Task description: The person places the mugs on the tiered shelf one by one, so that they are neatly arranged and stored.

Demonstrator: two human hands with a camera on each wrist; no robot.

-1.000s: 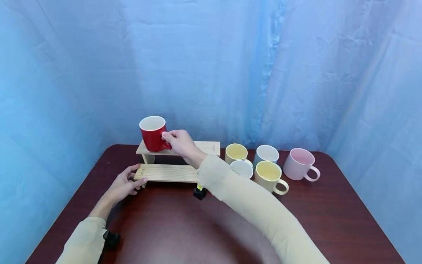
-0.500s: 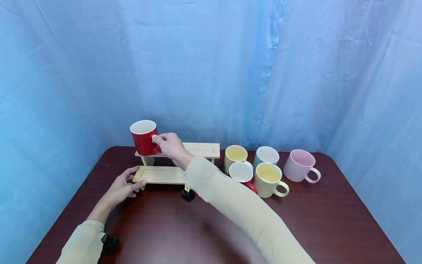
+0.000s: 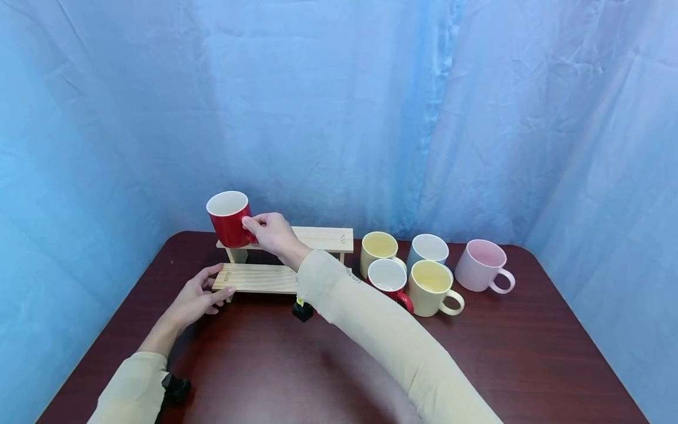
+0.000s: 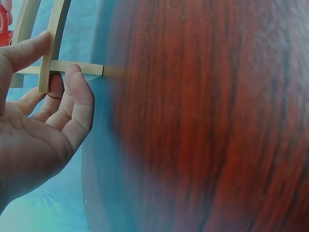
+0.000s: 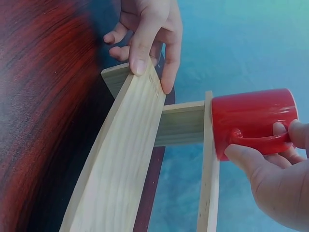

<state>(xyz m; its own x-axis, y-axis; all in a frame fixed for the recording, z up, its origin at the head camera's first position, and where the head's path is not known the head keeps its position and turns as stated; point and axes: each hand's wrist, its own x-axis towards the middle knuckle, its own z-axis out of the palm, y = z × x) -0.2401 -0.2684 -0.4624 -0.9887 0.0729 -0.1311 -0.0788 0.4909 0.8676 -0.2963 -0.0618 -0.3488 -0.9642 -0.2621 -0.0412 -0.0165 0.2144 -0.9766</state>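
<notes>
1. Everything is carried by the dark red table [image 3: 254,371].
2. The left end of the lower shelf [image 3: 265,278] is clamped by the left hand [image 3: 193,299], the thumb pressed to its near edge and the index finger to its far edge.
3. To the right, the second red mug [image 3: 388,278] is set just beside the front yellow mug [image 3: 425,290].
4. Behind these, the rear yellow mug [image 3: 377,252] and blue mug [image 3: 426,251] are placed, with the pink mug [image 3: 478,272] farther right.
5. The red mug [image 3: 228,228] is held upright at the left end of the upper shelf [image 3: 322,238], its base seen against the board; its handle is pinched by the right hand [image 3: 273,234], fingers clamped.
6. All is backed by a blue curtain [image 3: 318,106].
</notes>
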